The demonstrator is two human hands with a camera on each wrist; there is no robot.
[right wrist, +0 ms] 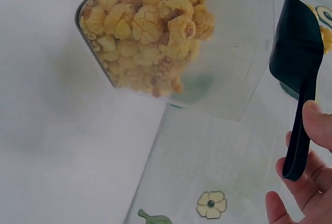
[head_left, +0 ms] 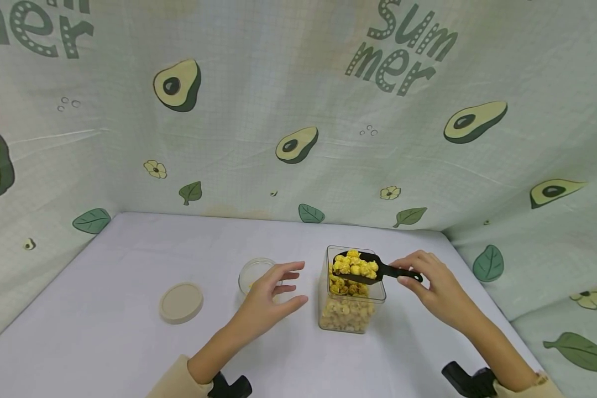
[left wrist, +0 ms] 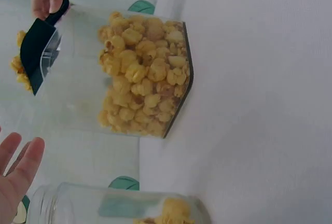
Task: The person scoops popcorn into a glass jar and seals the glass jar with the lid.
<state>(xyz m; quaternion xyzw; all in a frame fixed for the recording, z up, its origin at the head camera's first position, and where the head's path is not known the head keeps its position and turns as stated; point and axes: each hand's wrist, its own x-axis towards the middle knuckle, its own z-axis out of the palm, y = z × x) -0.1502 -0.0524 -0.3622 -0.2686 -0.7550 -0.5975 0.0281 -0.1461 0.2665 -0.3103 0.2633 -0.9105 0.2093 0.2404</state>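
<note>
My right hand (head_left: 430, 284) grips the handle of a black scoop (head_left: 394, 271). Yellow popcorn (head_left: 355, 264) fills the scoop, held level over the mouth of a clear square container (head_left: 349, 303). More popcorn (left wrist: 142, 73) lies in that container's lower part, as the left wrist view shows. To its left, my left hand (head_left: 263, 304) hovers with fingers spread and holds nothing. Partly behind this hand stands a clear round jar (head_left: 251, 269), uncovered. In the left wrist view, a little popcorn (left wrist: 174, 212) sits at the jar's bottom.
A round beige lid (head_left: 181, 303) lies on the white table (head_left: 104, 331), left of the jar. An avocado-print cloth (head_left: 239, 99) hangs behind the table and along its sides.
</note>
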